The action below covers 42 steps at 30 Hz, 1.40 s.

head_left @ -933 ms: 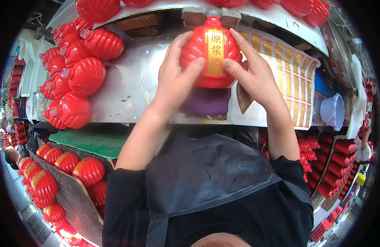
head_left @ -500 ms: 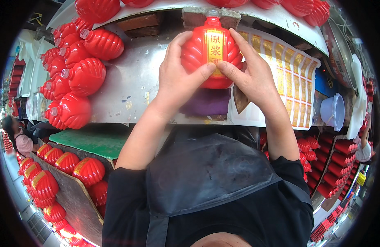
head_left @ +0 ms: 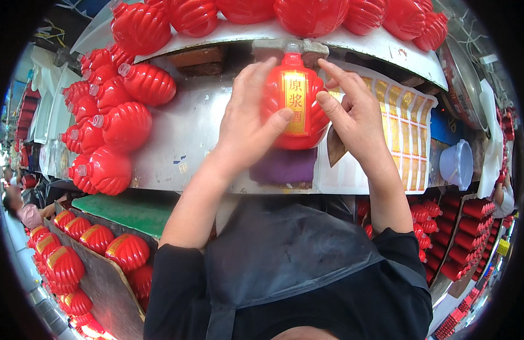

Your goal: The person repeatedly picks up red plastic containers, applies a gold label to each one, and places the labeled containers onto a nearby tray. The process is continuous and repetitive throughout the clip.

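At about nine o'clock, a cluster of plain red ribbed bottles (head_left: 112, 133) lies on its sides along the left of the metal worktable (head_left: 199, 130), clear necks pointing toward ten o'clock. Below them, near seven o'clock, labelled red bottles (head_left: 75, 252) fill a tray that the dark rim cuts off.

The left hand (head_left: 248, 122) wraps the left flank of the red bottle (head_left: 296, 105), fingers up its side and thumb pressed near the edge of the gold label (head_left: 296, 105); the hand is closed on the bottle. The bottle sits just above centre, toward twelve o'clock, over a purple cloth pad (head_left: 284, 165). Its long axis runs from six to twelve o'clock, neck pointing to twelve and seated against a small grey block (head_left: 273, 46) on the table. It is a bulbous, lantern-shaped bottle with spiral ribs, glossy red, its label a tall gold strip facing the camera. Its base and both flanks are hidden behind the hands.

The right hand (head_left: 353, 116) holds the right flank, thumb on the label's right edge and forefinger stretched toward the neck, gripping too. Right of it lies a sheet of gold labels (head_left: 406, 127); farther on, at three o'clock, a pale plastic cup (head_left: 457, 164). Stacked red items at four o'clock are too small to make out.
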Available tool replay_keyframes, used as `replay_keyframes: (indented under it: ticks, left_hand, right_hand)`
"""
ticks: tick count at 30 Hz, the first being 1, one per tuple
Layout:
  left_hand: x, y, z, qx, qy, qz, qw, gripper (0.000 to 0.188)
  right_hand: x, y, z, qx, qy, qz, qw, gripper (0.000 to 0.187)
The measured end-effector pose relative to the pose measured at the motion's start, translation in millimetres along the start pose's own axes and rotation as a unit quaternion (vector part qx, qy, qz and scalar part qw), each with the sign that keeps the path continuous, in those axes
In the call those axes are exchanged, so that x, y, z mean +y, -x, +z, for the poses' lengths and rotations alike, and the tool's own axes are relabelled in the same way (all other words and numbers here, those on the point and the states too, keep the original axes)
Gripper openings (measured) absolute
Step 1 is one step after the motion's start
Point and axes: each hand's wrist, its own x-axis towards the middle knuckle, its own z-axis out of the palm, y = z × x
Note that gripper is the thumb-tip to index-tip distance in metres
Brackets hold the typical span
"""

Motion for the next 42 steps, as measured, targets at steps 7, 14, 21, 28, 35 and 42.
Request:
replay_keyframes:
  ticks: [7, 14, 21, 28, 35, 42]
  left_hand:
    - [4.8, -12.9, -6.9, -0.078, -0.138, 0.029, 0.987, 0.069]
    - [5.4, -16.0, -6.8, -0.09, -0.132, 0.019, 0.987, 0.072]
    - [4.7, -15.0, -5.6, -0.081, -0.129, 0.022, 0.988, 0.073]
    - [5.1, -14.9, -4.7, -0.086, -0.131, 0.02, 0.987, 0.074]
    - [5.6, -14.9, -4.3, -0.076, -0.134, 0.027, 0.988, 0.075]
    - [-3.6, -12.3, 4.9, -0.018, -0.097, 0.044, 0.994, 0.086]
  right_hand:
    - [-2.8, -8.1, 6.4, -0.032, 0.022, -0.078, 0.996, 0.047]
    - [0.5, -7.9, 7.5, -0.032, 0.047, -0.075, 0.996, 0.045]
    - [-1.4, -11.5, 4.3, -0.056, 0.031, -0.064, 0.996, 0.047]
    - [8.1, -6.9, 5.3, -0.067, 0.035, -0.085, 0.994, 0.051]
    - [3.3, -39.3, -9.0, -0.057, -0.127, 0.13, 0.982, 0.048]
    - [-14.5, -31.8, -12.7, -0.04, 0.051, -0.201, 0.977, 0.026]
